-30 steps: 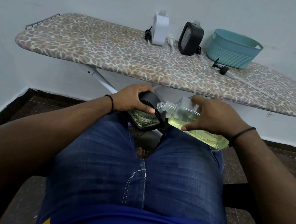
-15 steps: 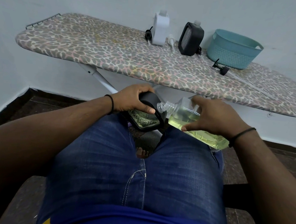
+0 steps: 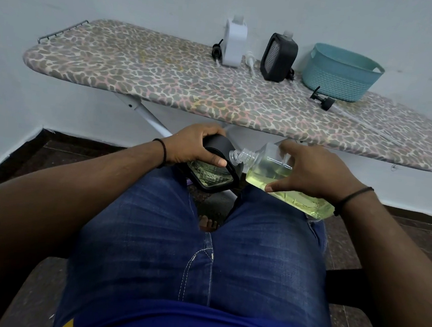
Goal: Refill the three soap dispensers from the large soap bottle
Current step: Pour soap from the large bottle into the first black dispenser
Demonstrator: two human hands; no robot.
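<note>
Hands over the lap, below the ironing board's near edge: left hand (image 3: 198,148) grips the black dispenser (image 3: 214,171), right hand (image 3: 306,172) grips the tilted soap bottle (image 3: 269,173); pouring well likely means resting its neck on the opening and tipping slowly.

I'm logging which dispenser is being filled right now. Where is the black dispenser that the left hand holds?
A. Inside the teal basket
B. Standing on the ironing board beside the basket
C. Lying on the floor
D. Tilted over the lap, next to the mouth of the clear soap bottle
D: the left hand grips the black dispenser, tilted above the knees, with the neck of the clear soap bottle, held by the right hand, at its top.
</note>
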